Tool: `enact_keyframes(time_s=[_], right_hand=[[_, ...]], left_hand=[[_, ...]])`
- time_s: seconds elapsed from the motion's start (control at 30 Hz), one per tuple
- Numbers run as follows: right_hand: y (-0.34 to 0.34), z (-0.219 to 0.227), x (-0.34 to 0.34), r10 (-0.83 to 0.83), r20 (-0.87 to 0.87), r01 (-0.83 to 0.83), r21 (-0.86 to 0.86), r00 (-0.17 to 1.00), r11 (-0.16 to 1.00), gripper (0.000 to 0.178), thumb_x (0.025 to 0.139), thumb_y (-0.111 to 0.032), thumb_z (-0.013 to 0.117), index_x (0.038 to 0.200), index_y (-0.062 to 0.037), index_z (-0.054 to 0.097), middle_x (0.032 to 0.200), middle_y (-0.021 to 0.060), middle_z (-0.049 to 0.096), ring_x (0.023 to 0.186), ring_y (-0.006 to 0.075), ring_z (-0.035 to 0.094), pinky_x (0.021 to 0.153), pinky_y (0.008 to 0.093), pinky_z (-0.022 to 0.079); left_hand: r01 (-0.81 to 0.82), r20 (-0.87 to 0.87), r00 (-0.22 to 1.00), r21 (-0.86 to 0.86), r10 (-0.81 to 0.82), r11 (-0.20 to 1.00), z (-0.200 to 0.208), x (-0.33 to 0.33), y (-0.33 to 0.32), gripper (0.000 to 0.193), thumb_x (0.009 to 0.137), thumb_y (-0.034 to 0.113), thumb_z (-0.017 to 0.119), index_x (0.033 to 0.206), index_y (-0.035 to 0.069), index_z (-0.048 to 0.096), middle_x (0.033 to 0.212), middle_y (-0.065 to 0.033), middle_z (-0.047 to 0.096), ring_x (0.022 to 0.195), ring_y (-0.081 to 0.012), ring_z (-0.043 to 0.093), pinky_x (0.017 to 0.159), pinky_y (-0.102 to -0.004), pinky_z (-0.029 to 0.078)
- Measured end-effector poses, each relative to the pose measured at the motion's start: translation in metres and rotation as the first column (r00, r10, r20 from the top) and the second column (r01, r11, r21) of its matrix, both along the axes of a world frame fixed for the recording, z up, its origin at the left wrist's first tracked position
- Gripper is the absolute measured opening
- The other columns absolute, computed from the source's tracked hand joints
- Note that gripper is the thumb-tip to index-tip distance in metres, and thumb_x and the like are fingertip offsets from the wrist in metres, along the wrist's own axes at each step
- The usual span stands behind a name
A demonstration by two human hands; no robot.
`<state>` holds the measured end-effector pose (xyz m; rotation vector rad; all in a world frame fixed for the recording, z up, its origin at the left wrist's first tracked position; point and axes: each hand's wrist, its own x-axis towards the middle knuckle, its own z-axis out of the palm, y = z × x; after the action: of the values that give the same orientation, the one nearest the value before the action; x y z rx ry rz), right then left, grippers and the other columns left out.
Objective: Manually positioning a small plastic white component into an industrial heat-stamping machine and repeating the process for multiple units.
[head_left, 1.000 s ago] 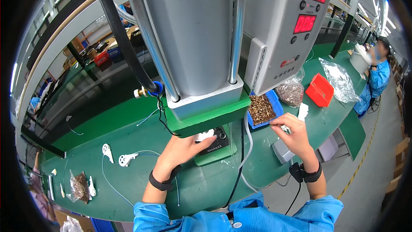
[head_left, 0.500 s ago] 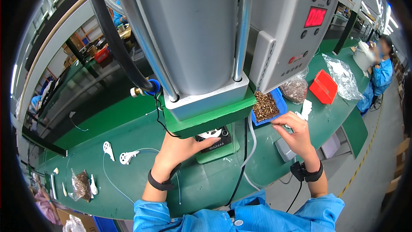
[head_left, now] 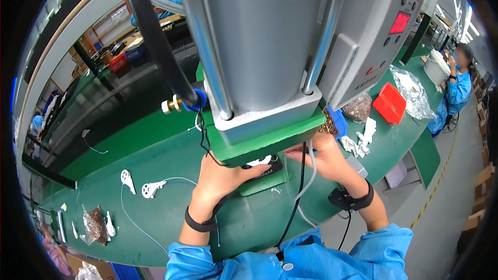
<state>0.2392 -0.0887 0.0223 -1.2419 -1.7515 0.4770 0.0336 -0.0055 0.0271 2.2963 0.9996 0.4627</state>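
Note:
Under the press head (head_left: 270,142), a white plastic part (head_left: 259,161) sits on a black fixture (head_left: 271,169) with a green base. My left hand (head_left: 220,175) reaches in from the left, its thumb lying over the part and the fixture's near edge; its other fingers are partly hidden by the press. From the right, my right hand (head_left: 322,159) comes up to the fixture with thumb and fingertips pinched together. What the pinch holds, if anything, is too small to make out. Behind that hand, a blue bin (head_left: 340,124) contains small brass-coloured pieces (head_left: 328,126).
Two white wheeled parts (head_left: 127,180) with thin cords lie on the green table at left, near a bag of brown pieces (head_left: 95,225). A red bin (head_left: 390,103) and clear plastic bags stand at right. A black cable (head_left: 296,205) hangs before the press. A co-worker (head_left: 459,88) is far right.
My right hand has moved left from the blue bin to the fixture under the press. My left hand stays at the white part. The view has shifted slightly.

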Motion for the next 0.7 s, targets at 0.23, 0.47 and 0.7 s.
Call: enact_keyframes(time_s=[0.23,0.47,0.7], right_hand=[[0.025,-0.011,-0.023,0.041,-0.213,-0.045,-0.012,0.976,0.999,0.017,0.076,-0.008,0.067,0.089,-0.0011,0.059,0.073,0.0062,0.058,0.064,0.0151,0.054,0.059,0.0284,0.044],[0.021,-0.01,-0.025,0.007,-0.209,-0.021,-0.063,0.978,0.998,0.018,0.078,-0.007,0.066,0.093,0.0004,0.058,0.078,0.0065,0.06,0.069,0.0139,0.054,0.061,0.0274,0.044],[0.027,-0.012,-0.025,0.042,-0.07,-0.048,-0.091,0.997,0.995,0.021,0.081,-0.01,0.062,0.098,0.0012,0.058,0.082,0.0095,0.061,0.072,0.0162,0.057,0.067,0.0291,0.047]], left_hand=[[0.07,0.082,0.993,0.124,-0.081,0.99,-0.01,-0.006,0.013,0.045,0.062,0.04,0.075,0.095,0.011,0.064,0.081,-0.0089,0.065,0.074,-0.029,0.062,0.062,-0.0362,0.048],[0.277,0.058,0.958,0.073,-0.282,0.958,-0.02,-0.005,0.039,0.051,0.062,0.046,0.074,0.097,0.01,0.063,0.085,-0.0118,0.065,0.077,-0.0313,0.062,0.068,-0.0363,0.049],[-0.066,0.107,0.994,0.279,0.037,0.958,-0.013,0.004,-0.016,0.038,0.069,0.04,0.071,0.09,0.01,0.064,0.068,-0.0078,0.063,0.061,-0.0275,0.062,0.052,-0.0358,0.047]])
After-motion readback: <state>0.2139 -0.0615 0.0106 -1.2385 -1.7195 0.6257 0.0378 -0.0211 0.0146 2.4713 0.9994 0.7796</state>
